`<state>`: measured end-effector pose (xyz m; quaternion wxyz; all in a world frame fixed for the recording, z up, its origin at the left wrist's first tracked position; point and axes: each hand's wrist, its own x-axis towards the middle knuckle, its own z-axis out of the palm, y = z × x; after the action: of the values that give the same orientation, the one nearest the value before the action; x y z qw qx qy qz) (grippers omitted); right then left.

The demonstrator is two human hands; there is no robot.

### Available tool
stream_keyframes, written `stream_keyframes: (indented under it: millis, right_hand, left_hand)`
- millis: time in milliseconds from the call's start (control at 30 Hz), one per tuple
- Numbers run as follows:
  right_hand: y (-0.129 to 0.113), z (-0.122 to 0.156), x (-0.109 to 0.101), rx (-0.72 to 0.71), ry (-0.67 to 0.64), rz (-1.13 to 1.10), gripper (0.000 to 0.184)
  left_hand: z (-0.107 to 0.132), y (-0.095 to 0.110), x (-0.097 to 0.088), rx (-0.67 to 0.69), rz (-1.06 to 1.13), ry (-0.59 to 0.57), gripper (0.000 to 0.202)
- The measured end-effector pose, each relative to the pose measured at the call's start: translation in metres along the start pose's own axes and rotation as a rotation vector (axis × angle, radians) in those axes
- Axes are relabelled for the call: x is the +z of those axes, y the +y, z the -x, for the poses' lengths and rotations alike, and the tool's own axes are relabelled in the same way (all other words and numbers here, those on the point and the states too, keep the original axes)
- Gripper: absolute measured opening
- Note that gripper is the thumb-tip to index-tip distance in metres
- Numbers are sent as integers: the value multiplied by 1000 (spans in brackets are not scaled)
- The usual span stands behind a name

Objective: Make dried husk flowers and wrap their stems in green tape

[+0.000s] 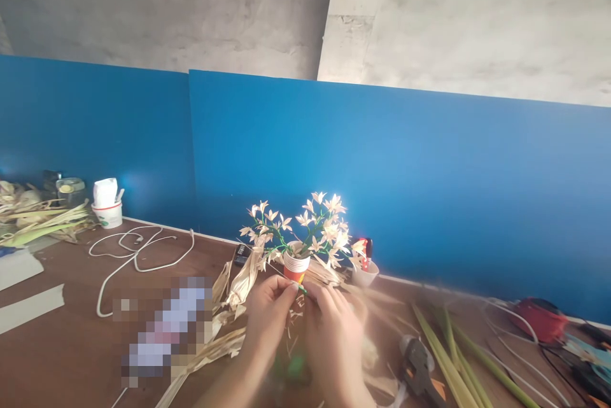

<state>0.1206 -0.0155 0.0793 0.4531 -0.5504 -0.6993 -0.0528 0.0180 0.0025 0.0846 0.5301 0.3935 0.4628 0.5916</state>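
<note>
Both my hands meet low in the middle of the brown table [71, 344]. My left hand [267, 319] and my right hand [334, 331] pinch together on a thin green-wrapped stem [301, 288] between their fingertips. Just behind them stands a red and white paper cup [294, 266] holding a bunch of small cream straw flowers [305, 226] on green stems. Dried corn husk strips [238, 284] lie beside my left hand.
A white cable [138, 252] loops at the left, near a white cup [107, 211] and a pile of husks [38, 220]. Long green leaves [453, 357], pliers [420, 373], a red tool [541, 319] and wires lie right. A blue panel [382, 172] backs the table.
</note>
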Motion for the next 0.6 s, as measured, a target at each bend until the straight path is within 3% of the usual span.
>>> stream_keyframes:
  millis: [400, 600]
  right_hand:
    - [1, -7, -11, -31, 16, 15, 18]
    - [8, -7, -5, -114, 32, 28, 21]
  left_hand:
    - [7, 4, 1, 161, -61, -42, 15]
    - [7, 8, 2, 71, -11, -20, 16]
